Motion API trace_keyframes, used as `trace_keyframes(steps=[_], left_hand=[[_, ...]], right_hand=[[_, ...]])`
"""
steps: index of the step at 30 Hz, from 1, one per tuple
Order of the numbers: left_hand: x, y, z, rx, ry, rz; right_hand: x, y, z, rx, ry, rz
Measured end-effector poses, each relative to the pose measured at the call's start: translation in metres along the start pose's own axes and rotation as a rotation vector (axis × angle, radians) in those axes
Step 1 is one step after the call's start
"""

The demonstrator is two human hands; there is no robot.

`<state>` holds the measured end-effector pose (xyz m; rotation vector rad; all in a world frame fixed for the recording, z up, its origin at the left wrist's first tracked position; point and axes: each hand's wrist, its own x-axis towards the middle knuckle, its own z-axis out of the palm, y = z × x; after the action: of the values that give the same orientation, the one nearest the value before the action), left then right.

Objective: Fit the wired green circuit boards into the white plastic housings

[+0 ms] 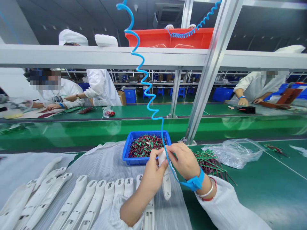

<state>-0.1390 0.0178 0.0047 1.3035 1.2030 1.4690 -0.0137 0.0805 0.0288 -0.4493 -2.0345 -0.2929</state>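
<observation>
A long white plastic housing (pixel 167 188) slants downward in front of me, its upper end in my left hand (pixel 153 174), whose fingers and thumb are closed around it. At that same upper end, my right hand (pixel 183 159) has thumb and fingertips pinched together against the housing; whatever lies between them is hidden. A blue wrist strap (pixel 195 182) with a coiled cord circles my right wrist. Just beyond my hands is a blue bin (pixel 126 150) full of small green boards with dark red wires (pixel 146 143). More white housings (pixel 79 195) lie in a row at the left.
Wired boards (pixel 208 161) are heaped right of my hands, beside a clear plastic bag (pixel 237 155). A metal post (pixel 203 70) rises behind them. The blue coiled cord (pixel 145 73) hangs from above. Co-workers in white sit across the green conveyor (pixel 144 111). An orange-red bin (pixel 168 38) rests overhead.
</observation>
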Motion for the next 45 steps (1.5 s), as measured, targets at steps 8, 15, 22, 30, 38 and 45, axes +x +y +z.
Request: trace_keyframes(steps=[8,15,22,30,38,45], left_hand=[[-0.001,0.003,-0.005,0.097,-0.041,0.038],[0.004,0.007,-0.013,0.163,-0.151,0.071],[0.004,0.008,-0.018,0.209,-0.185,0.063],[0.002,0.016,-0.024,0.241,-0.218,0.036],[0.001,0.021,-0.020,0.280,-0.196,0.033],[0.000,0.026,-0.029,0.295,-0.218,0.006]], right_hand=[[0.003,0.016,-0.008,0.717,-0.162,0.648],[0.003,0.030,-0.002,1.326,-0.194,1.050],[0.004,0.020,0.000,1.338,-0.146,1.082],[0.003,0.019,0.000,1.410,-0.237,1.065],[-0.003,0.014,0.004,1.448,-0.177,1.079],[-0.002,0.018,0.001,1.519,-0.391,1.004]])
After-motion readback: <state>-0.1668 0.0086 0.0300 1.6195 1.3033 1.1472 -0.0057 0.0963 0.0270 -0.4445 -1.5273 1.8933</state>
